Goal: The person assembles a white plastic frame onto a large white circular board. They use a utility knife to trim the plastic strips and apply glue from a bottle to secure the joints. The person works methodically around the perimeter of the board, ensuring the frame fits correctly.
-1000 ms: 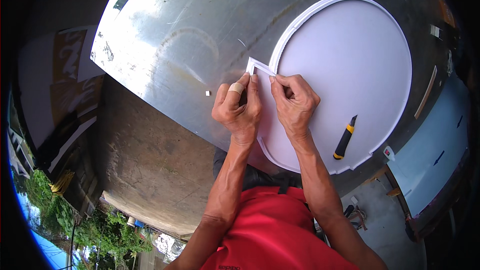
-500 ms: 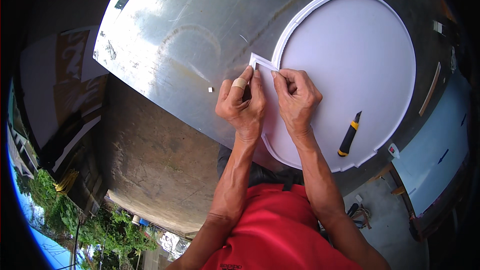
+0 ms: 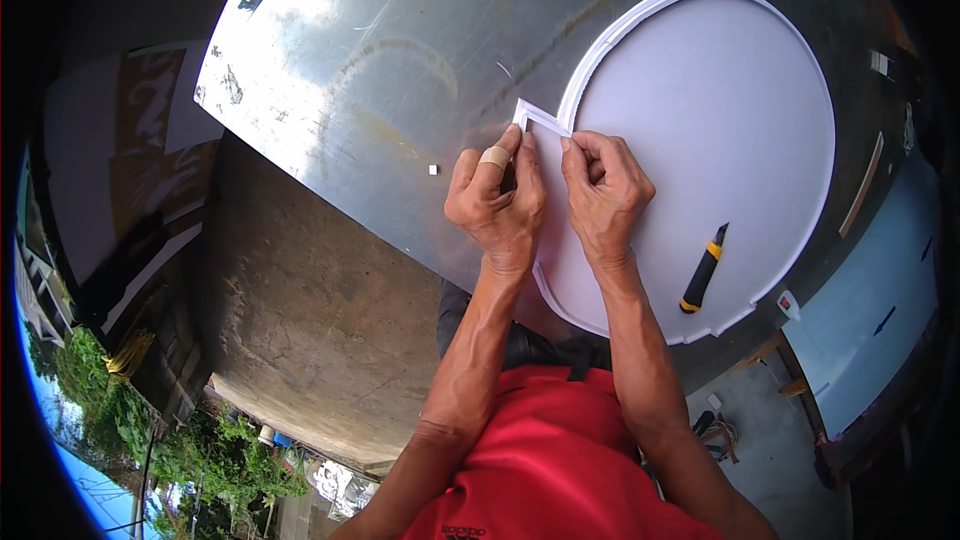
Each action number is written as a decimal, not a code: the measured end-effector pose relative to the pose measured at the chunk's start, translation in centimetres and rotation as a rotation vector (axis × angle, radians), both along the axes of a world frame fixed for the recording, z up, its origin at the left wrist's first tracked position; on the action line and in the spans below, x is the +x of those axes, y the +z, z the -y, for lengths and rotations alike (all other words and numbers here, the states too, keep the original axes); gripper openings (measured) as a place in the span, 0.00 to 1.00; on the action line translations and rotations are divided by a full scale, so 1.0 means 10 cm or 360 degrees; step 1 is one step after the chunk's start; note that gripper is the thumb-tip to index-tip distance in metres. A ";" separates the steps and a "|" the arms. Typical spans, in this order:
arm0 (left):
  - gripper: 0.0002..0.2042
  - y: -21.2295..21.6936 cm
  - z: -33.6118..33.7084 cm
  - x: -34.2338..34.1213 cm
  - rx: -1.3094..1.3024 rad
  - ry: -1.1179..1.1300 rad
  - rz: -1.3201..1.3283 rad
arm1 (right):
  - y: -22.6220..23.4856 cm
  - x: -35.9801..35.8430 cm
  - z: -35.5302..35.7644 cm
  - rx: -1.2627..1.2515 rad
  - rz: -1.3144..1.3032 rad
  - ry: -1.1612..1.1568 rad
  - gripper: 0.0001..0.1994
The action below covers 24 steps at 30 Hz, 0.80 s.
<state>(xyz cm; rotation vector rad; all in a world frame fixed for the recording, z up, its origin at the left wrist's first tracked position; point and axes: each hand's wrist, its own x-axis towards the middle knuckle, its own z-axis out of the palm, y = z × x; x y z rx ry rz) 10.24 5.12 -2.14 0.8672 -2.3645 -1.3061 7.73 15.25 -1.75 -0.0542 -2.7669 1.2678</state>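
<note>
A large, nearly round white panel [image 3: 710, 110] lies on the metal table, with a thin white strip [image 3: 600, 52] standing along much of its rim. At the panel's left side the strip bends out into a sharp corner. My left hand [image 3: 498, 195], a tan bandage on one finger, pinches the strip just below that corner. My right hand [image 3: 608, 185] pinches it where the bent part meets the round edge. On the panel, right of my right hand, rests a black and yellow utility knife [image 3: 704, 270] with its blade out.
The shiny metal table [image 3: 400, 60] extends left and away, its edge running diagonally. A small white block [image 3: 433, 170] sits left of my left hand. A thin strip of material [image 3: 862, 185] and a small red and white object [image 3: 789, 305] lie at the right. Beyond is a light blue sheet [image 3: 870, 310].
The whole view has shifted slightly, so table and panel appear a little further right. Both hands keep their pinch on the white strip, whose bend looks about the same.
</note>
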 end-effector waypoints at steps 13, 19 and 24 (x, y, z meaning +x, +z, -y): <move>0.10 0.03 0.00 -0.01 0.0003 0.0022 -0.0043 | 0.02 0.01 0.01 -0.0038 0.0057 -0.0032 0.06; 0.10 0.00 0.00 -0.02 -0.0019 0.0022 -0.0064 | 0.04 -0.01 0.01 -0.0042 0.0085 -0.0034 0.06; 0.10 0.01 0.00 0.00 -0.0022 0.0018 -0.0073 | 0.03 0.00 0.01 -0.0033 0.0061 -0.0024 0.06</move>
